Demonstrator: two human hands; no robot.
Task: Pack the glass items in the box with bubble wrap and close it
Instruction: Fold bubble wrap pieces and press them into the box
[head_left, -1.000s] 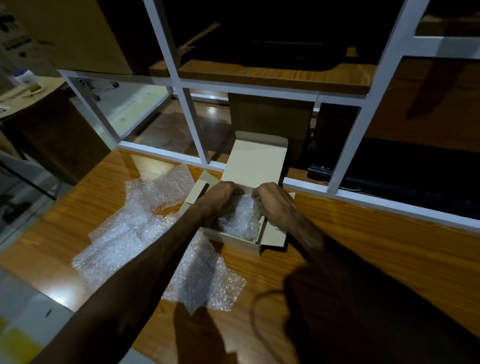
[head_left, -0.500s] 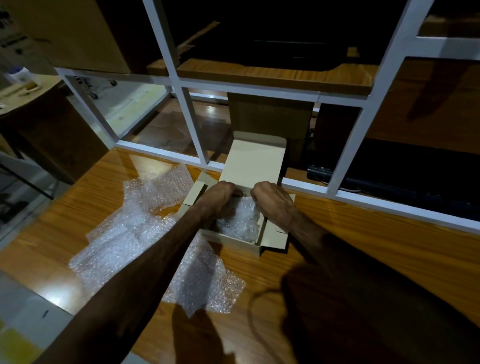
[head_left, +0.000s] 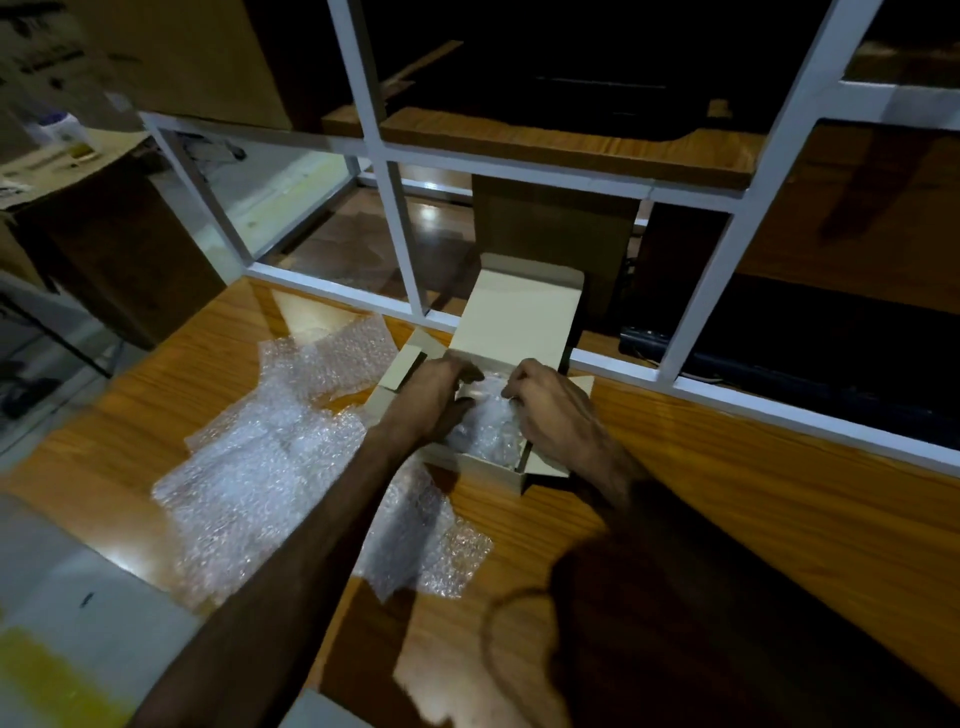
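Head view: the left hand (head_left: 434, 400) and right hand (head_left: 553, 410) both reach into the small open box (head_left: 511, 475), fingers curled onto the bubble-wrapped bundle (head_left: 485, 428) lying inside it. The box's lid (head_left: 519, 317) stands up at the far side. Loose bubble wrap sheets (head_left: 260, 467) spread over the wooden table (head_left: 753, 493) to the left.

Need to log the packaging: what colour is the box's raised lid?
Pale cream or beige, plain and unprinted, on the lid of the box; the head view shows it.
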